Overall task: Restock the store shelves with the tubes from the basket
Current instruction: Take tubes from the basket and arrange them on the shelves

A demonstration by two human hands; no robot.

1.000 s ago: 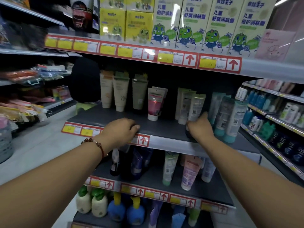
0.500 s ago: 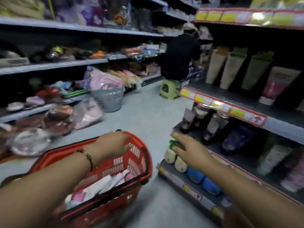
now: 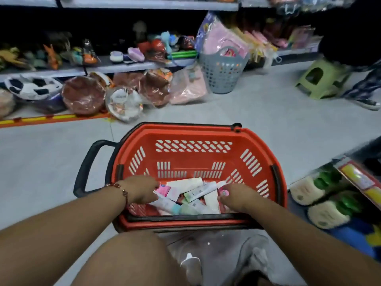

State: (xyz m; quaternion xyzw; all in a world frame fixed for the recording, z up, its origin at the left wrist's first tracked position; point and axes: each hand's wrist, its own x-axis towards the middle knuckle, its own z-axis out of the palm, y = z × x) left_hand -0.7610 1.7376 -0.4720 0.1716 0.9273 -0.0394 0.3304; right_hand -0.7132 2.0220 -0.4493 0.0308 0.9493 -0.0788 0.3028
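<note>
Glossy red plastic basket (image 3: 193, 155), smooth plastic tubes (image 3: 200, 190)

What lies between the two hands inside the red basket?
In the head view, a loose pile of tubes lies between the left hand and right hand, on the red basket's floor.

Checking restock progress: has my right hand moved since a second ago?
Yes. The right hand left the shelf with upright tubes and came down into the red plastic basket on the floor, reaching among the loose tubes.

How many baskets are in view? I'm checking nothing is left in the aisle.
2: a red basket on the floor by both hands, and a grey basket against the far shelving. Others may be hidden.
</note>
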